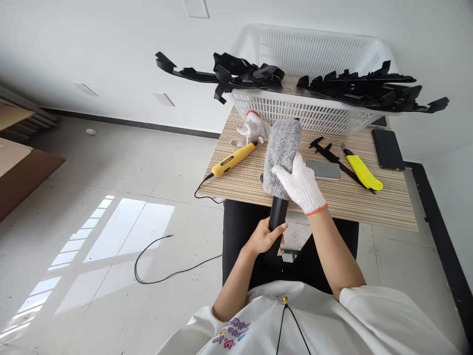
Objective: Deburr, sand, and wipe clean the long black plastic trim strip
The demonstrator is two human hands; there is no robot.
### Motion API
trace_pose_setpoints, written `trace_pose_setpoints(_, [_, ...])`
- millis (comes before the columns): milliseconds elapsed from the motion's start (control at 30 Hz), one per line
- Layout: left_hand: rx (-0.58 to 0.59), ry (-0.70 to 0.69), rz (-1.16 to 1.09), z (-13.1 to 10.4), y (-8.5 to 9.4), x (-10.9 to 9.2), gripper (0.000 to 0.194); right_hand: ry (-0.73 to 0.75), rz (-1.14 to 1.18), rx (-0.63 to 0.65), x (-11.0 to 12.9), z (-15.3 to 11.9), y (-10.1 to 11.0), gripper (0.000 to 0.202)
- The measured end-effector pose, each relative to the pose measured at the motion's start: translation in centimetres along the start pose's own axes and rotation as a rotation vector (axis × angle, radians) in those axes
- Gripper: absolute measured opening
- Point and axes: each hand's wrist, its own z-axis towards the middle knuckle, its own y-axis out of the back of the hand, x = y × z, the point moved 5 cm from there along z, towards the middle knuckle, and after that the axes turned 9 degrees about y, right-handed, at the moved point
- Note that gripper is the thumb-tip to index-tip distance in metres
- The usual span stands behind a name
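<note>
In front of me a grey fluffy pad (283, 153) is tilted slightly to the right, over the table's front edge. A smooth black strip (278, 213) comes out from under its lower end. My bare left hand (266, 236) is closed around this strip, thumb across its front. A white knitted glove with an orange cuff covers my right hand (301, 185), which grips the pad's lower right side, thumb laid on the fluff. Dark bits show at the pad's edges; what lies behind it is hidden.
A white basket (314, 106) with long black plastic parts (354, 86) stands at the back. On the wooden table (369, 207) lie a glove (254, 129), a yellow corded tool (234, 160), a caliper (332, 158), a grey block (323, 169), a yellow cutter (364, 171) and a phone (388, 149).
</note>
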Motion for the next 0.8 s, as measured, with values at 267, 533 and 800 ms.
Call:
trace_pose_setpoints(267, [-0.147, -0.302, 0.214, 0.0, 1.0, -1.9, 0.027, 0.186, -0.575, -0.083, 1.8, -9.4, -4.8, 0.075])
trace_pose_setpoints(533, [-0.049, -0.159, 0.116, -0.4, 0.5, -1.4, 0.034, 0.324, -0.638, -0.106, 1.3, -5.4, -3.7, 0.071])
trace_pose_setpoints(800, [-0.173, -0.273, 0.152, -0.6, 1.4, -1.3, 0.036, 0.199, -0.674, -0.065, 2.0, -9.5, -6.3, 0.066])
